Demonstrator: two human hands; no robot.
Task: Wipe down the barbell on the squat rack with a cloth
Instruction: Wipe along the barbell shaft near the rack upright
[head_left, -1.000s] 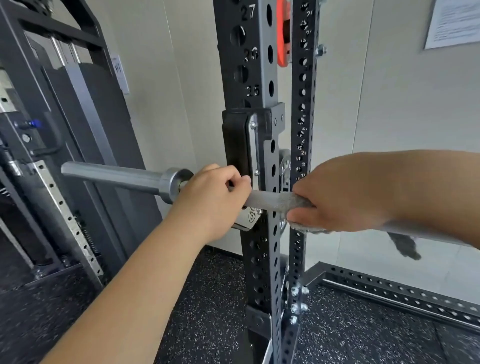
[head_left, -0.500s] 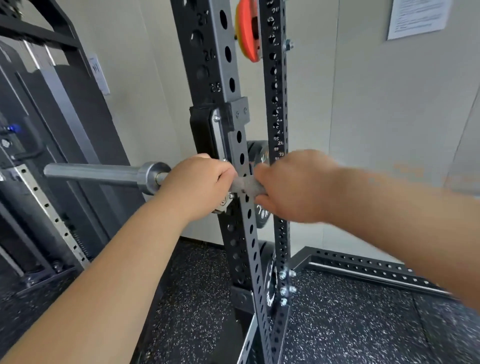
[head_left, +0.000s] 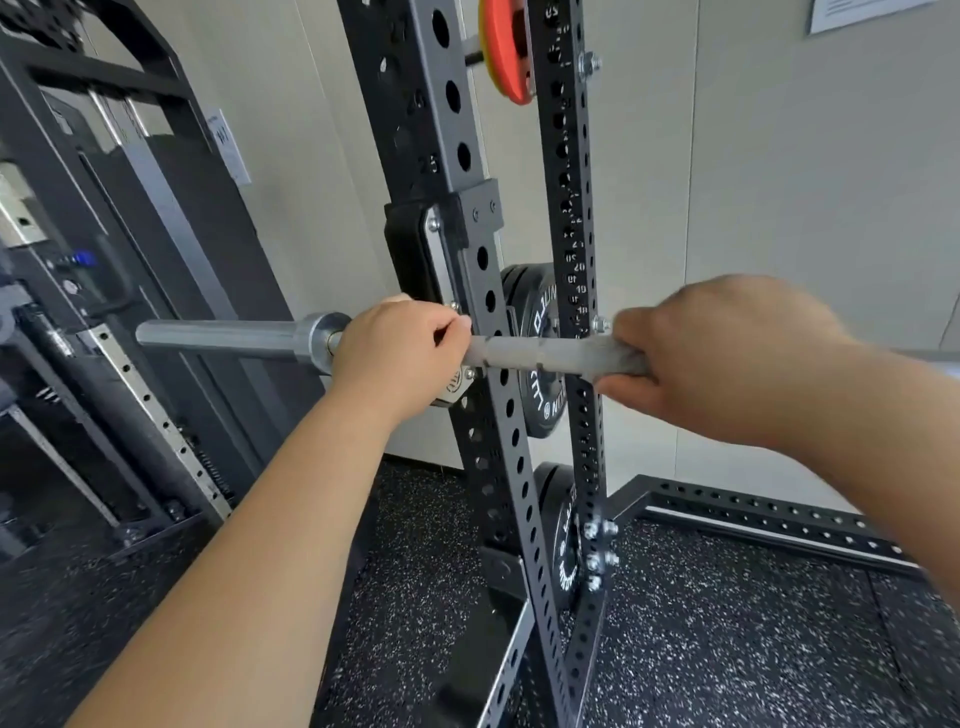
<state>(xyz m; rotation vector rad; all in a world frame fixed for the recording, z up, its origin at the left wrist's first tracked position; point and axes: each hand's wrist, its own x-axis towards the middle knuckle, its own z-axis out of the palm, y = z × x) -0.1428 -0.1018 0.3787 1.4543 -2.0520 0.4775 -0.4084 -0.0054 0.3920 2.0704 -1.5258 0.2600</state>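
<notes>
The steel barbell (head_left: 535, 356) lies level across the black squat rack upright (head_left: 441, 104), resting in a padded hook (head_left: 410, 249). Its bare sleeve (head_left: 223, 335) sticks out to the left. My left hand (head_left: 400, 353) is closed around the bar just right of the collar, against the upright. My right hand (head_left: 727, 364) is closed over the shaft to the right of the second upright and looks motion-blurred. A sliver of grey cloth (head_left: 621, 358) shows at its left edge; the remainder is hidden under the fingers.
Black weight plates (head_left: 535, 322) hang between the uprights, with another plate (head_left: 563, 540) lower down and an orange plate (head_left: 506, 52) up high. A perforated base beam (head_left: 753, 514) runs along the speckled rubber floor. A dark machine frame (head_left: 130, 260) stands at left.
My right hand slid left along the bar toward the upright, then back to the right. My left hand kept its grip by the collar. The view shifted a little.
</notes>
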